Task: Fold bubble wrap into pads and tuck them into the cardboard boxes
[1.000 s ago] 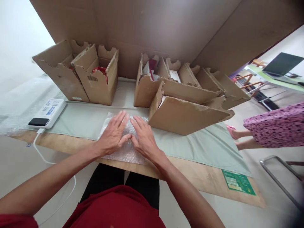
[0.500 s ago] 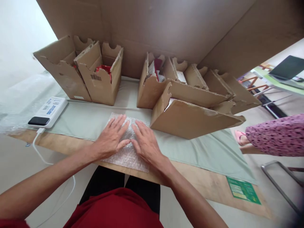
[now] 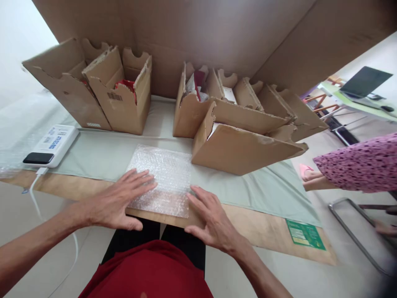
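Observation:
A square bubble wrap pouch (image 3: 169, 174) lies flat at the table's front edge, partly on the pale green cloth and partly over bare wood. My left hand (image 3: 119, 200) is open at its left side, fingertips over the wrap and thumb spread toward me. At its right edge, my right hand (image 3: 212, 217) is also open, fingers apart and holding nothing. Whether the fingers touch the wrap is hard to tell. Just behind it, to the right, stands a long cardboard box (image 3: 248, 151).
Cardboard bins (image 3: 118, 103) with red contents stand back left; several more bins (image 3: 198, 111) stand right. A white power bank (image 3: 52, 145) with a cable lies left, beside loose bubble wrap (image 3: 18, 128). A green card (image 3: 305, 234) lies front right. Another person's pink patterned garment (image 3: 359, 165) shows at right.
Both hands have drawn back toward me and moved apart, from the middle of the bubble wrap pouch to its sides. More of its surface now shows. The whole view has shifted slightly.

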Tool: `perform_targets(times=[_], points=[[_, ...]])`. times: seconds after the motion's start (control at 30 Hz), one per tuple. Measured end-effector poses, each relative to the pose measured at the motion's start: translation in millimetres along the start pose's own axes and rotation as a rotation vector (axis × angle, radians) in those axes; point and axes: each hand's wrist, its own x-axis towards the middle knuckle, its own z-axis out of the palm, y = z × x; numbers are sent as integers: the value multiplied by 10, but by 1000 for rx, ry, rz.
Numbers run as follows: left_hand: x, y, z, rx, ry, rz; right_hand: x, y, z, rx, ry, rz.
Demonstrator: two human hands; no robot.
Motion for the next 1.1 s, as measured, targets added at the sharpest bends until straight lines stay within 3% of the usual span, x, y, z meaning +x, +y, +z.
perform_targets(times=[0.13, 0.23, 0.33, 0.43, 0.67, 0.87, 1.0, 1.1], points=[[-46, 52, 27, 22, -7, 17, 272, -109, 217, 106, 160, -47], [-115, 71, -40, -63, 100, -61, 303, -129, 171, 297, 266, 92], [-111, 167, -135, -258, 202, -291, 189, -147, -8, 538, 248, 309], [7, 263, -181, -393, 211, -508, 99, -162, -98, 735, 196, 375], [301, 139, -133, -359, 292, -611, 356, 13, 129, 450, 313, 563], [434, 39, -132, 79, 287, -663, 526, 214, 155, 24, 203, 565], [504, -46, -173, 162, 181, -770, 635, 283, 81, -94, 137, 581], [565, -74, -195, 106, 85, -748, 786, 300, 76, -113, 60, 596]])
